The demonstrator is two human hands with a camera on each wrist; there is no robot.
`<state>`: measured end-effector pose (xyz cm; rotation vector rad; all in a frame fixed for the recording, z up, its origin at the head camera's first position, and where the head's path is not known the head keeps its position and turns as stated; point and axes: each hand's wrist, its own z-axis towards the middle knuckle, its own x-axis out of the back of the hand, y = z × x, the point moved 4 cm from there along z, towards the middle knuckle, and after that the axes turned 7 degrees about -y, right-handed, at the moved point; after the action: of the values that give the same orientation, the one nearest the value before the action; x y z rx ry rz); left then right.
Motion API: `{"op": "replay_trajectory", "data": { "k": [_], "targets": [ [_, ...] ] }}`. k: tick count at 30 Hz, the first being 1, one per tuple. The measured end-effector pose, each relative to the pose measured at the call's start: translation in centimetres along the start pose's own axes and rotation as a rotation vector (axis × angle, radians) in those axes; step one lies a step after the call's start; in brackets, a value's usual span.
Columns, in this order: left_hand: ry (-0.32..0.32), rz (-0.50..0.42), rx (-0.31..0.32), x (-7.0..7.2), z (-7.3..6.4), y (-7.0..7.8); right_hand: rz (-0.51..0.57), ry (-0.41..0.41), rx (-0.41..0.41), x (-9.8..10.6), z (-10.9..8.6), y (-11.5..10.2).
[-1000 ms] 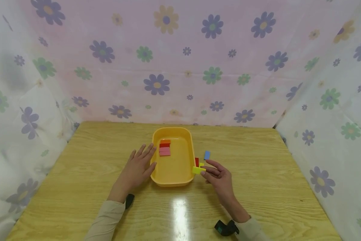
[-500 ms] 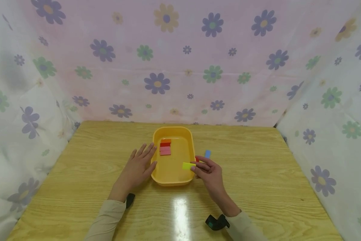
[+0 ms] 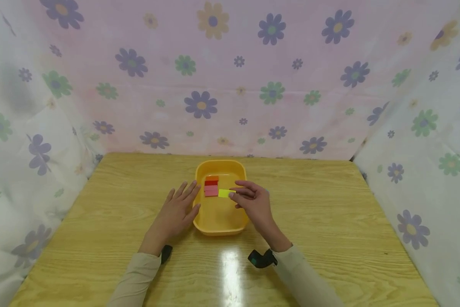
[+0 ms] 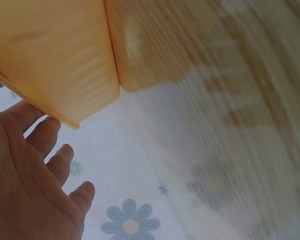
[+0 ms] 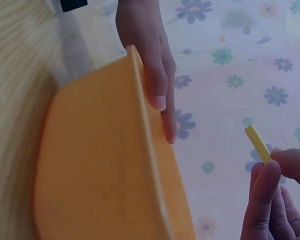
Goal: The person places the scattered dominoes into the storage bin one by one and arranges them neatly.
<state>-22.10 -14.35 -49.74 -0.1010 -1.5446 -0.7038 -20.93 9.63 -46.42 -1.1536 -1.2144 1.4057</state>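
A yellow plastic tray (image 3: 220, 232) stands on the table with orange (image 3: 212, 178), red (image 3: 211, 183) and pink blocks (image 3: 211, 191) in a column at its left side. Over the tray my right hand (image 3: 254, 204) pinches a flat yellow block (image 3: 226, 193) between thumb and fingers, just right of the pink ones. In the right wrist view the yellow block (image 5: 258, 144) is seen edge-on, above the rim. My left hand (image 3: 176, 213) rests with straight, spread fingers against the tray's left rim; the left wrist view shows its fingertips (image 4: 52, 127) by the rim.
The wooden table (image 3: 329, 221) extends on both sides of the tray. Behind it hangs a flowered curtain (image 3: 230, 106), which also closes in the sides. A bit of a blue block (image 3: 267, 190) shows behind my right hand. Dark wrist devices (image 3: 262, 259) sit at both cuffs.
My right hand has carried the yellow block from outside the tray's right rim leftward and away from me, over the tray's inside. The left hand has stayed at the left rim.
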Motion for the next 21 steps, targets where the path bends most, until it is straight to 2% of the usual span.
{"op": "replay_trajectory", "data": {
  "k": [12,21],
  "targets": [
    [-0.014,0.027,0.013,0.0,0.1,0.0,-0.076,-0.038,0.006,-1.8,4.4,-0.3],
    [-0.001,0.025,0.008,0.2,0.1,0.0,-0.073,0.003,0.001,-2.8,7.3,0.2]
  ]
}}
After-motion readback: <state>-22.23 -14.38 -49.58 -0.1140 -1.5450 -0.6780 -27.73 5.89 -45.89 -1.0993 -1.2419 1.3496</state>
